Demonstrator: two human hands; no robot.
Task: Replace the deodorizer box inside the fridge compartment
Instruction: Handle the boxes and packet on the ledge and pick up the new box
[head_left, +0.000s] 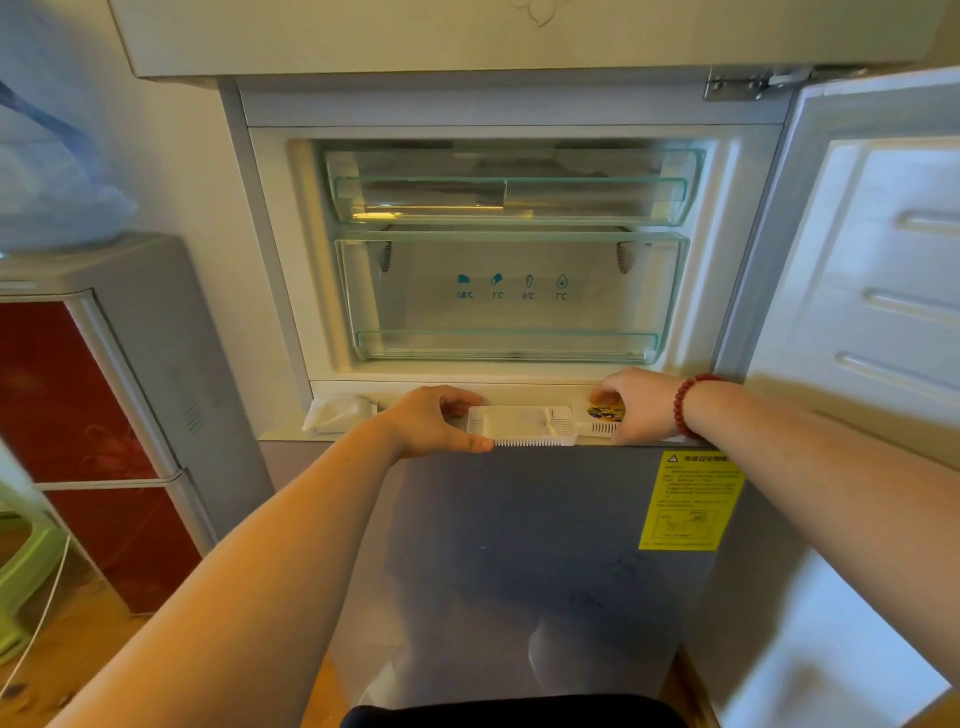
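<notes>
A white slotted deodorizer box (519, 426) lies on the ledge (519, 391) at the front bottom of the open fridge compartment. My left hand (436, 421) grips its left end, thumb along the front edge. My right hand (636, 402) rests at the box's right end, fingers over a smaller white vented piece (597, 428) and a yellow printed packet (602, 413). Whether the right hand actually grips either one is unclear. A white sachet (337, 413) lies on the ledge to the left.
Two clear drawers (511, 296) fill the compartment above the ledge. The compartment door (883, 291) stands open to the right. Below is the closed grey lower door with a yellow label (691, 501). A red-fronted cabinet (88, 426) stands left.
</notes>
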